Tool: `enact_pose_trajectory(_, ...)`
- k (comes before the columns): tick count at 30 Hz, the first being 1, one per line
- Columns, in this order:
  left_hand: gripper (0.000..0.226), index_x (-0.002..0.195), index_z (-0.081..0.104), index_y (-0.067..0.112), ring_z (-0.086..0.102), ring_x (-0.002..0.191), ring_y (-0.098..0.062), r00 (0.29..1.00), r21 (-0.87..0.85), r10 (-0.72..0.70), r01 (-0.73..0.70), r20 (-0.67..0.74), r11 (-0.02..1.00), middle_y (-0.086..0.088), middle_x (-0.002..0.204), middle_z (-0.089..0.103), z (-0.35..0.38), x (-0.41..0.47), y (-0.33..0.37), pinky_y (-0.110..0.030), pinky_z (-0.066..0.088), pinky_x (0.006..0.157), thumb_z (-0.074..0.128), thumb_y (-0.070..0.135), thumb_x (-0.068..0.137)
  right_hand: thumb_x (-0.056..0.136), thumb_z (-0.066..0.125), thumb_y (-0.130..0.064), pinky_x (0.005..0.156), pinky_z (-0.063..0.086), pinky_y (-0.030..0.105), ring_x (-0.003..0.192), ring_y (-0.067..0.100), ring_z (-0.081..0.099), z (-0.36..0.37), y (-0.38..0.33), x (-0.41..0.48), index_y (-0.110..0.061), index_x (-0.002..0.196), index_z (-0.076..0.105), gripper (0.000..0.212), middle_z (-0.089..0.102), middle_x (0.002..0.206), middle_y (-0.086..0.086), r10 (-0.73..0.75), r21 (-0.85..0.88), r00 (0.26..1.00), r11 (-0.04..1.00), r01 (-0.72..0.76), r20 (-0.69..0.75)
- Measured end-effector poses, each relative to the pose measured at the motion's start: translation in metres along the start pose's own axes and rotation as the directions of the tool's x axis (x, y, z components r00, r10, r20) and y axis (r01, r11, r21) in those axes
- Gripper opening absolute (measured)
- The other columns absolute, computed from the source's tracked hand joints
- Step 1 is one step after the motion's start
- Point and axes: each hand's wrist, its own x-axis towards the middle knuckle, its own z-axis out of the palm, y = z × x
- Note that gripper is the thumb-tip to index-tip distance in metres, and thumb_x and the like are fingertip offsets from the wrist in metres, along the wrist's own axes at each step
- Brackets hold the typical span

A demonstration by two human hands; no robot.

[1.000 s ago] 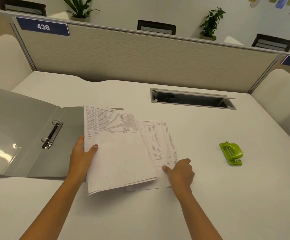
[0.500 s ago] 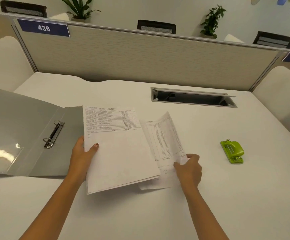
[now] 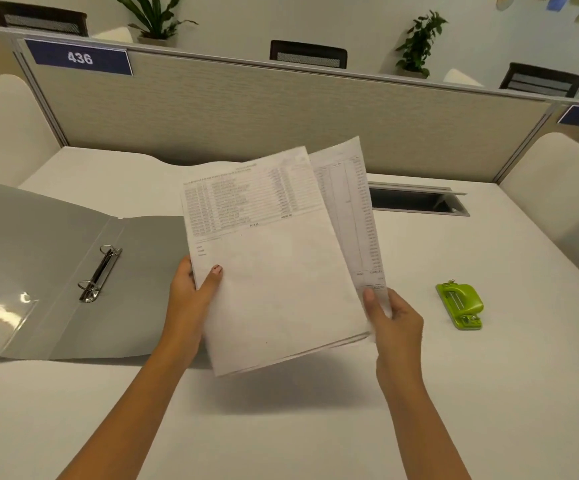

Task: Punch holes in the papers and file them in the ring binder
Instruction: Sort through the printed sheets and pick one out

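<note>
I hold a stack of printed papers (image 3: 274, 271) lifted off the white desk and tilted up toward me. My left hand (image 3: 191, 299) grips the stack's left edge, thumb on top. My right hand (image 3: 393, 320) pinches the lower right corner of a loose sheet (image 3: 350, 209) that pokes out behind the stack on the right. The grey ring binder (image 3: 39, 265) lies open flat at the left, its metal rings (image 3: 99, 271) closed and bare. The green hole punch (image 3: 460, 305) sits on the desk to the right of my right hand, apart from it.
The white desk (image 3: 315, 427) has a cable slot (image 3: 416, 200) at the back right. A beige partition (image 3: 246, 112) with the label 436 bounds the far edge. Plants and chair backs stand beyond it.
Both hands raised the papers off the desk and tilted them upright. The right hand took hold of the loose sheet and brought it behind the stack.
</note>
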Motion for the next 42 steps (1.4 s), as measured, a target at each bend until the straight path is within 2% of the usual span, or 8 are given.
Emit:
enact_pose_trajectory(5, 0.028, 0.121, 0.055, 0.023, 0.065, 0.107, -0.019, 0.999, -0.067, 0.039, -0.039, -0.007, 0.997, 0.004, 0.118, 0.067, 0.012, -0.001, 0.006, -0.043, 0.053, 0.090, 0.059, 0.021, 0.093, 0.096, 0.055, -0.025, 0.071, 0.050, 0.025, 0.079, 0.010, 0.062, 0.003, -0.005, -0.007, -0.013, 0.099, 0.073, 0.022, 0.072, 0.092, 0.004, 0.019, 0.123, 0.993, 0.992, -0.032, 0.113)
enact_pose_trajectory(10, 0.032, 0.127, 0.054, 0.017, 0.066, 0.105, -0.018, 0.999, -0.179, -0.042, 0.039, -0.010, 0.983, 0.001, 0.118, 0.068, 0.017, 0.000, 0.007, -0.032, 0.054, 0.083, 0.054, 0.018, 0.096, 0.101, 0.045, -0.025, 0.053, 0.039, 0.013, 0.065, 0.006, 0.051, 0.003, -0.005, -0.005, -0.009, 0.085, 0.066, 0.031, 0.063, 0.076, -0.005, -0.019, 0.013, 0.978, 1.000, 0.016, 0.205)
enact_pose_trajectory(14, 0.028, 0.120, 0.059, 0.018, 0.070, 0.098, -0.018, 0.999, -0.153, -0.039, 0.042, 0.024, 0.987, 0.001, 0.112, 0.071, 0.017, 0.000, 0.007, -0.035, 0.056, 0.081, 0.060, 0.018, 0.092, 0.103, 0.038, -0.027, 0.057, 0.028, 0.022, 0.063, 0.008, 0.038, 0.004, 0.002, -0.004, -0.017, 0.068, 0.051, 0.038, 0.048, 0.066, -0.008, -0.037, -0.127, 0.972, 0.990, 0.068, 0.230)
enact_pose_trajectory(19, 0.028, 0.117, 0.057, 0.028, 0.068, 0.097, -0.017, 0.997, -0.035, 0.043, -0.041, 0.057, 0.999, 0.006, 0.111, 0.069, 0.027, 0.001, 0.009, -0.036, 0.057, 0.079, 0.061, 0.017, 0.091, 0.097, 0.046, -0.045, 0.070, 0.046, 0.026, 0.079, 0.013, 0.060, 0.000, 0.007, 0.009, -0.013, 0.092, 0.064, 0.037, 0.066, 0.086, -0.005, 0.024, -0.231, 0.959, 0.972, 0.043, 0.281)
enact_pose_trajectory(23, 0.035, 0.125, 0.050, 0.028, 0.065, 0.101, -0.013, 0.983, 0.048, 0.148, -0.154, 0.106, 0.987, 0.007, 0.116, 0.064, 0.038, -0.002, 0.013, -0.033, 0.058, 0.082, 0.057, 0.015, 0.094, 0.088, 0.066, -0.022, 0.075, 0.057, 0.030, 0.092, 0.012, 0.069, -0.006, 0.006, 0.016, -0.022, 0.104, 0.066, 0.016, 0.072, 0.099, -0.010, -0.083, -0.312, 0.965, 0.937, 0.160, 0.249)
enact_pose_trajectory(32, 0.031, 0.125, 0.028, 0.030, 0.056, 0.111, -0.011, 0.882, 0.161, 0.379, -0.432, 0.280, 0.887, 0.004, 0.126, 0.049, 0.073, -0.010, 0.030, -0.018, 0.054, 0.086, 0.041, 0.021, 0.099, 0.092, 0.059, -0.011, 0.068, 0.048, 0.009, 0.089, 0.010, 0.064, -0.007, 0.006, 0.018, -0.014, 0.107, 0.057, 0.015, 0.067, 0.098, -0.001, -0.297, -0.244, 0.954, 0.924, 0.294, 0.025)
enact_pose_trajectory(37, 0.021, 0.119, 0.033, 0.034, 0.058, 0.112, -0.013, 0.896, 0.064, 0.371, -0.396, 0.243, 0.916, 0.013, 0.121, 0.052, 0.081, -0.011, 0.021, -0.032, 0.055, 0.089, 0.036, 0.031, 0.099, 0.092, 0.059, -0.007, 0.075, 0.049, 0.009, 0.096, 0.000, 0.062, -0.013, 0.011, 0.016, -0.018, 0.120, 0.045, 0.033, 0.062, 0.108, -0.008, -0.267, -0.116, 0.963, 0.956, 0.268, 0.022)
enact_pose_trajectory(42, 0.021, 0.115, 0.042, 0.024, 0.060, 0.106, -0.006, 0.917, 0.082, 0.356, -0.375, 0.181, 0.923, 0.015, 0.114, 0.059, 0.087, -0.019, 0.014, -0.032, 0.054, 0.091, 0.036, 0.032, 0.096, 0.098, 0.051, -0.013, 0.074, 0.051, 0.009, 0.093, -0.007, 0.060, -0.009, 0.020, 0.014, -0.020, 0.120, 0.045, 0.024, 0.061, 0.109, -0.012, -0.241, -0.066, 0.970, 0.969, 0.238, -0.026)
